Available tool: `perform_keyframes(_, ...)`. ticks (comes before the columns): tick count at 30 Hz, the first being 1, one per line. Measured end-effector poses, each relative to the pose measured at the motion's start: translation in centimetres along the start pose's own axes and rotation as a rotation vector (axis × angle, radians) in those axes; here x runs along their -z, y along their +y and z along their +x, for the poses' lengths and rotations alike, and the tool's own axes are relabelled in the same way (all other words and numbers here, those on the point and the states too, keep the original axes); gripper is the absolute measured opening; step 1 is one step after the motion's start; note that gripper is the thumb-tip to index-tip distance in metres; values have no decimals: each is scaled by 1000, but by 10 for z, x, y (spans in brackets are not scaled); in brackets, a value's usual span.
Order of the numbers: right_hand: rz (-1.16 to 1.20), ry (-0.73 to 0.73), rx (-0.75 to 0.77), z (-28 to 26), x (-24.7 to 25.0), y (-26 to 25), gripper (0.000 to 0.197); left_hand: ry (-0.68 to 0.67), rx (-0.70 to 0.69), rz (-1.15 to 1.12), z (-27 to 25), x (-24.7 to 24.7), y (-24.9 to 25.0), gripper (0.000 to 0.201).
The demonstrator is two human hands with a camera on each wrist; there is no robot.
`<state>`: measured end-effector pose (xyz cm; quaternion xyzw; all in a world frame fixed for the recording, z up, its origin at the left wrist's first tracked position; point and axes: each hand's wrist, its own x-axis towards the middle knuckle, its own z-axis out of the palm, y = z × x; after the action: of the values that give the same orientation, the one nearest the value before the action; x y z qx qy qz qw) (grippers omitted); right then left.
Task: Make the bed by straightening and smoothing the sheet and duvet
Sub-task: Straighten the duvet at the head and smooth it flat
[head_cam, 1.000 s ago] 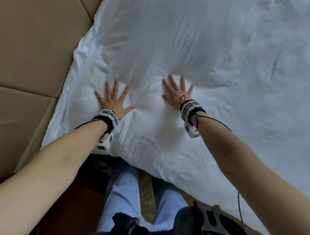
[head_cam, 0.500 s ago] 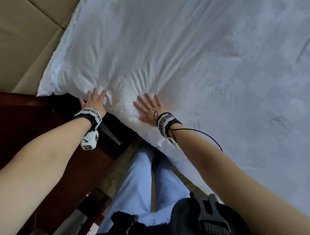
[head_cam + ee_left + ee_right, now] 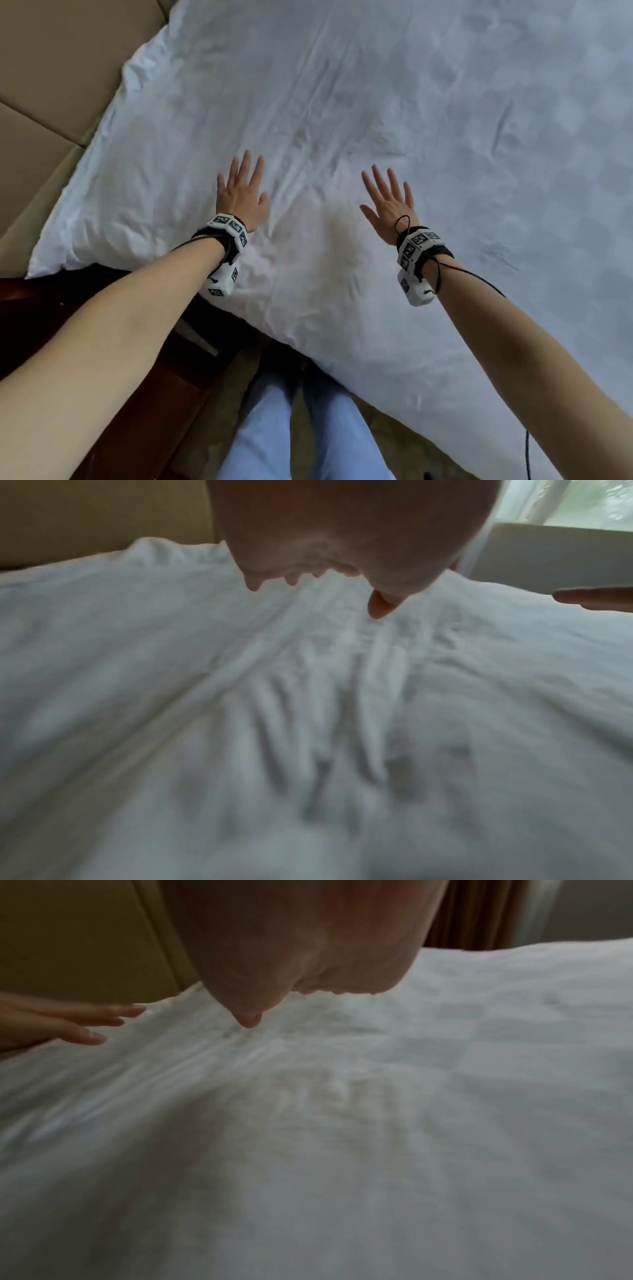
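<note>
A white duvet (image 3: 342, 102) covers the bed and fills most of the head view, creased around its near corner. My left hand (image 3: 241, 192) lies flat on it, palm down, fingers straight and close together. My right hand (image 3: 388, 202) is spread flat a little to the right, fingers fanned. Neither hand grips any cloth. In the left wrist view the duvet (image 3: 308, 723) shows long wrinkles under my left hand (image 3: 342, 547). In the right wrist view my right hand (image 3: 301, 947) hovers at the duvet (image 3: 411, 1123), with the left hand's fingers (image 3: 85, 1023) at the left edge.
A tan padded headboard (image 3: 51, 85) borders the bed on the left. Dark wooden furniture (image 3: 120, 394) stands at the near left corner. My legs in light blue trousers (image 3: 301, 438) are at the bed's near edge. A window (image 3: 582, 501) shows beyond the bed.
Both hands slid from the duvet's near edge further onto the bed and moved apart. The left hand, which had been at the edge, now lies flat on top.
</note>
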<state>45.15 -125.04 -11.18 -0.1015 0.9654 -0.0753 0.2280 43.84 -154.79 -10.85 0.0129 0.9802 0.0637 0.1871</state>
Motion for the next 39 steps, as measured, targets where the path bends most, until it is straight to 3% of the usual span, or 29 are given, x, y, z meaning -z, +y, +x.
perform_keyframes(5,21,9,-156,-15,23,110,63,9,-217,50,44,6,88,64)
perform_keyframes(9,34,-3,-278,-14,31,200,62,-5,-363,216,65,-17,151,63)
perform_keyframes(14,23,-47,-271,7,21,261,61,-90,-346,348,64,-61,178,61)
perform_keyframes(18,-8,-173,-66,8,-14,243,65,-218,-285,379,30,-96,163,60)
perform_keyframes(25,-29,-190,159,-29,-79,161,69,-227,-289,425,-41,-128,135,68)
perform_keyframes(39,-125,-187,260,-123,-163,56,81,-213,-30,239,-177,-197,80,77)
